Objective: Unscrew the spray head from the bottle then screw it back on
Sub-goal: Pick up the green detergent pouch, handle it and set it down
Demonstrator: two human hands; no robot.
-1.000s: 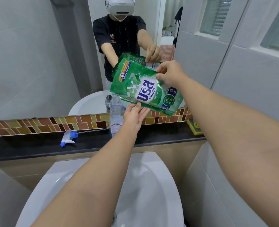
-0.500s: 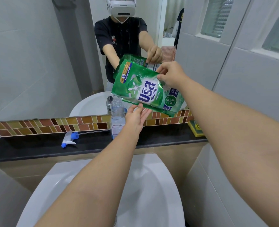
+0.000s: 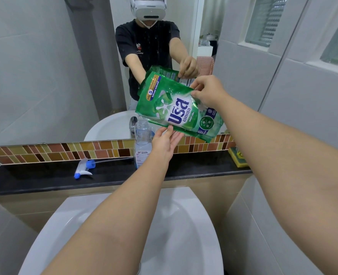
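Mirror (image 3: 45, 66): fills the wall beyond both hands and reflects the person, the pouch and the basin.
Basin (image 3: 194, 225): white, below both forearms, nearest the viewer.
Shelf (image 3: 35, 179): a dark ledge running left to right under the hands, between the basin and a strip of brown and yellow tiles.
Pouch (image 3: 176, 112): a green refill pouch, held in the air between the two hands and tilted, its lower left corner just above the bottle's mouth.
Right hand (image 3: 207, 92): pinches the pouch's upper right edge between thumb and fingers.
Left hand (image 3: 164, 141): palm up and fingers spread under the pouch, fingertips touching its lower edge; it supports rather than grips.
Bottle (image 3: 143, 143): clear, upright on the shelf, just left of the left hand, neck open with no head on it.
Spray head (image 3: 83, 168): white and blue, lying on its side on the shelf well to the left of the left hand, apart from the bottle, its thin tube pointing toward the bottle.
Sponge (image 3: 236, 156): yellow and green, on the shelf below the right forearm.
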